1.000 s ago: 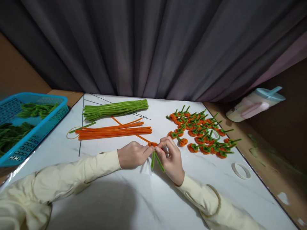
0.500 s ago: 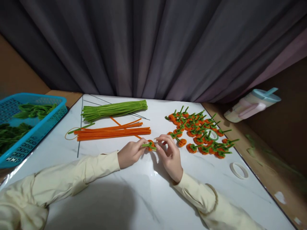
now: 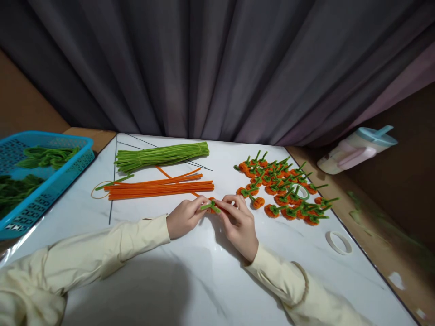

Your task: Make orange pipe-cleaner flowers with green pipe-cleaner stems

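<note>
Between my hands, over the middle of the white table, is a small orange piece with green stems (image 3: 211, 206). My left hand (image 3: 188, 216) pinches it from the left. My right hand (image 3: 239, 225) has its thumb and forefinger closed on the piece's right side. Just behind my left hand lies a bundle of orange fuzzy sticks (image 3: 159, 189), and beyond it a thicker bundle of green ones (image 3: 163, 156). To the right of my right hand, several finished-looking orange pieces with green stems (image 3: 282, 199) lie in a group.
A blue basket (image 3: 76, 164) with green leafy pieces stands at the left. Thin dark rods (image 3: 112, 206) lie by the bundles. A roll of green tape (image 3: 301, 192) sits among the orange pieces, and a white ring (image 3: 339, 243) lies nearer. A tumbler (image 3: 353, 151) stands at the back right.
My right hand's thumb and forefinger have moved left and closed on the small orange piece. The green stems on it have turned slightly. My left hand has stayed almost still.
</note>
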The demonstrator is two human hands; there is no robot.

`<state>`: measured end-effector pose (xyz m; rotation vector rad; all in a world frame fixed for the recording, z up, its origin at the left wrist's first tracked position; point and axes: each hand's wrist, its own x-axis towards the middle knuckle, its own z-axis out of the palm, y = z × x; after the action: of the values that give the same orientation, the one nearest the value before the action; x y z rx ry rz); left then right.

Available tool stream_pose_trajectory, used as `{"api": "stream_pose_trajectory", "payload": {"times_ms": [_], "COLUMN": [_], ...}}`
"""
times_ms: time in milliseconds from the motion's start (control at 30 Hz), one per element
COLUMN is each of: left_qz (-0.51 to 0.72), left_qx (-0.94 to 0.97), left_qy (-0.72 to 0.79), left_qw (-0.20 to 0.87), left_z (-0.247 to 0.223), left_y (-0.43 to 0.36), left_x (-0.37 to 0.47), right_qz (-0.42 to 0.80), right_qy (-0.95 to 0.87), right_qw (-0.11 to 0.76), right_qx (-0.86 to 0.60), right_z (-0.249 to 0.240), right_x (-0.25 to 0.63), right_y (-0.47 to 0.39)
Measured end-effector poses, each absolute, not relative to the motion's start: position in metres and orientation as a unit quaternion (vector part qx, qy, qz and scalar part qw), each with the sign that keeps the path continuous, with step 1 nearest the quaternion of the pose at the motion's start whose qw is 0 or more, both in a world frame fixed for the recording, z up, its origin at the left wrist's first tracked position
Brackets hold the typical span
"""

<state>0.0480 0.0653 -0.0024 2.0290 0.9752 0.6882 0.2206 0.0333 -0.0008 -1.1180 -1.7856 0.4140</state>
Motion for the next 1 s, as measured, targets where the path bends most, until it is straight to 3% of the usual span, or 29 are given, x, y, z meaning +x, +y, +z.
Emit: {"api": "stream_pose_trajectory", "payload": {"times_ms": [467,1000], "left_qz": [0.232,0.301], "left_qx": [0.89,0.68], "left_qy": [0.335,0.395], "left_qw": [0.205,0.54], "left_z": [-0.012,-0.001], "left_y": [0.063,0.071], "left_x": [0.046,0.053], "right_qz": [0.168,0.234], "right_qy": [-0.77,-0.693], "right_qw": [0.434,0.491], "right_qx": [-0.436,-0.474], "right_z": [-0.001,-0.001], "right_x": [0.221,0.22], "right_y": [0.034,0.035]}}
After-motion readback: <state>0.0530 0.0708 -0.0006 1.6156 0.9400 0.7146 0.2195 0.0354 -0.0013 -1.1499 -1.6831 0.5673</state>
